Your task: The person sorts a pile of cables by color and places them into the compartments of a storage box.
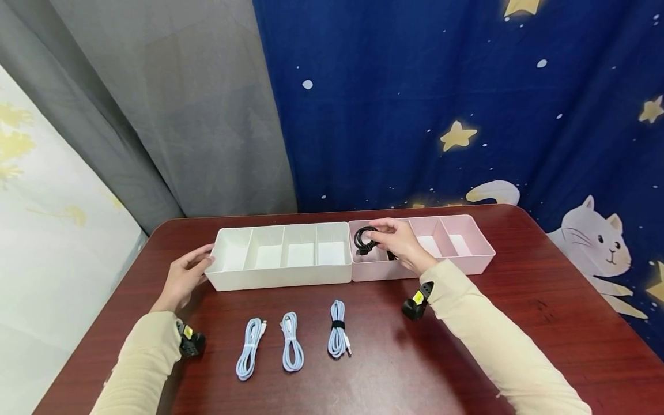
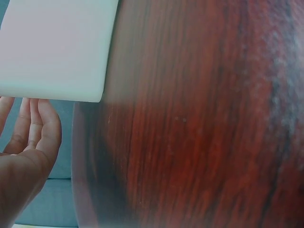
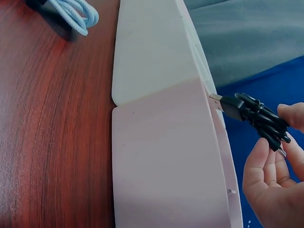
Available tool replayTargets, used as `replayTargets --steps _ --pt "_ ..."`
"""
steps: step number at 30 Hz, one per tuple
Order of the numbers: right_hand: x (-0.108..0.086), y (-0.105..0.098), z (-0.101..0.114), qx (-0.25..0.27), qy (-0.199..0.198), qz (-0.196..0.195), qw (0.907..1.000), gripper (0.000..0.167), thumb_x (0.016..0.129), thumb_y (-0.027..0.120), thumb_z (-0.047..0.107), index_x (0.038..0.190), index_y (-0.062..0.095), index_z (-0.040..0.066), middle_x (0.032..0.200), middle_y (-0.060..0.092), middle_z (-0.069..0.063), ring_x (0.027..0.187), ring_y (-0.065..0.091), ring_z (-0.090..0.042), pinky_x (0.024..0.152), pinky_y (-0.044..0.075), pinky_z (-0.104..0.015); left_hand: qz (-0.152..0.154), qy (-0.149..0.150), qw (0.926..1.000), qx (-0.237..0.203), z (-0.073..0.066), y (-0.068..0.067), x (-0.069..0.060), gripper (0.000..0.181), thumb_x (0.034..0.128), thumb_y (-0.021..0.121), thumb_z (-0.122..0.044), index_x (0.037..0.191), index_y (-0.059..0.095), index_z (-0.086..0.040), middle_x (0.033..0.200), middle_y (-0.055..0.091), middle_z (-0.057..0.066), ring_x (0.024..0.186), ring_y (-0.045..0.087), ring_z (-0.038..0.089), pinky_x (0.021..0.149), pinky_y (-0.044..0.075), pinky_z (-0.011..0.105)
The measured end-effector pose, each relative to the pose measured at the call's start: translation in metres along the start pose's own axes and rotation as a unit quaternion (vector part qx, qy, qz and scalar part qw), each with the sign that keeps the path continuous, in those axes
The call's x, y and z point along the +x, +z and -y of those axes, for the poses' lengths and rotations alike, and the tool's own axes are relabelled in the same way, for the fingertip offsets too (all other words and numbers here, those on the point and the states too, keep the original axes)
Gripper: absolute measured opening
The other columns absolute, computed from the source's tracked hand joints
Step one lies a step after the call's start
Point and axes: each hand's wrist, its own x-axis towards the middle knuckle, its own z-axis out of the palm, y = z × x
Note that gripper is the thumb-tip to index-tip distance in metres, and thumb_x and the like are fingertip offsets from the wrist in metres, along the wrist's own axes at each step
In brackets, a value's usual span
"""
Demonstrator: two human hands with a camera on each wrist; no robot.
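My right hand (image 1: 402, 243) holds a coiled black USB cable (image 1: 366, 249) over the left part of the pink divided box (image 1: 384, 273). In the right wrist view, thumb and fingers pinch the black cable (image 3: 261, 118), its USB plug pointing away from the hand. Beneath the hand, a small black piece (image 1: 391, 255) shows at the pink box; what it belongs to is unclear. At the far left, my left hand (image 1: 183, 278) touches the end of the white divided box (image 1: 280, 279) with extended fingers. In the left wrist view, those fingertips (image 2: 45, 107) meet the box's edge.
Three bundled light-blue cables lie in front of the boxes: a left one (image 1: 252, 334), a middle one (image 1: 289, 329) and a right one (image 1: 337, 312) with a black strap. Both boxes stand end to end along the back of the wooden table (image 1: 373, 369), before curtains (image 1: 373, 115).
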Motion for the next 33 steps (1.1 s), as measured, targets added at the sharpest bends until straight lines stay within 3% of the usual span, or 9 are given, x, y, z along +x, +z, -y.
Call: replayTargets --steps 5,12,22,29,33 --pt "0.004 0.004 -0.004 -0.02 -0.009 -0.014 0.9997 0.037 0.078 0.065 0.004 0.112 0.055 -0.007 0.083 0.056 -0.005 0.07 0.053 -0.007 0.074 0.047 -0.04 -0.001 -0.002 1.0 0.002 -0.001 -0.001 0.0 0.052 0.089 0.05 -0.037 0.133 0.042 -0.011 0.106 0.047 0.001 0.083 0.05 -0.001 0.067 0.046 0.019" --pt "0.003 0.009 -0.009 -0.022 -0.014 -0.025 0.9994 0.034 0.078 0.064 0.002 0.11 0.055 -0.008 0.084 0.054 -0.006 0.07 0.051 -0.007 0.065 0.049 -0.029 -0.002 0.0 1.0 -0.004 -0.001 0.0 0.0 0.052 0.0892 0.05 -0.036 0.133 0.042 -0.01 0.103 0.047 -0.004 0.083 0.049 -0.002 0.067 0.046 0.019" --pt "0.004 0.013 -0.007 -0.056 -0.025 -0.031 0.9976 0.033 0.078 0.064 0.002 0.109 0.056 -0.007 0.089 0.055 -0.01 0.073 0.052 -0.009 0.067 0.049 -0.033 -0.004 -0.003 1.0 -0.001 -0.002 -0.001 -0.002 0.052 0.0896 0.05 -0.036 0.133 0.04 -0.009 0.105 0.047 -0.002 0.083 0.049 -0.002 0.067 0.046 0.02" --pt "0.01 0.016 -0.007 -0.111 -0.033 -0.049 0.9921 0.03 0.076 0.067 0.006 0.104 0.059 -0.004 0.091 0.057 -0.014 0.082 0.053 -0.019 0.062 0.047 -0.022 -0.007 -0.001 1.0 -0.005 -0.002 -0.001 -0.003 0.052 0.0894 0.051 -0.034 0.133 0.041 -0.008 0.102 0.048 -0.004 0.082 0.049 -0.002 0.067 0.046 0.02" --pt "0.013 0.017 -0.008 -0.137 -0.037 -0.063 0.9879 0.029 0.075 0.068 0.007 0.101 0.061 -0.002 0.091 0.059 -0.014 0.083 0.055 -0.022 0.062 0.047 -0.022 -0.004 -0.004 0.9999 -0.009 -0.002 -0.001 -0.002 0.052 0.0893 0.051 -0.035 0.133 0.041 -0.009 0.103 0.047 -0.005 0.083 0.049 -0.003 0.067 0.046 0.02"
